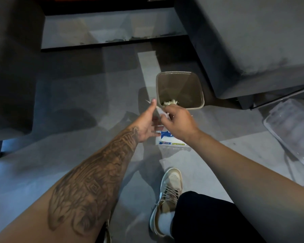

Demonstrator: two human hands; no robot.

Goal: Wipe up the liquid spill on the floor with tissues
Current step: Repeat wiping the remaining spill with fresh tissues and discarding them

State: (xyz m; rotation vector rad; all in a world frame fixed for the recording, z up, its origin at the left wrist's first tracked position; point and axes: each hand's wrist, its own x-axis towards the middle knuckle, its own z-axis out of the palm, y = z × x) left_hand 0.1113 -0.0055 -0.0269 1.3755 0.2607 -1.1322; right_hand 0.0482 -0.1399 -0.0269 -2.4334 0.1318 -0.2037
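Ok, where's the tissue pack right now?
The tissue pack lies on the floor at centre frame, just below both hands, nearer than the small bin and ahead of the shoe.

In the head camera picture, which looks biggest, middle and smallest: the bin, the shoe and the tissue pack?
1. Bin
2. Shoe, though it's nearer the camera, so it may only look close in size to the bin.
3. Tissue pack, partly hidden by the hands.

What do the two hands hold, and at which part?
A white tissue, stretched between them: left hand pinches its far end, right hand its near end.
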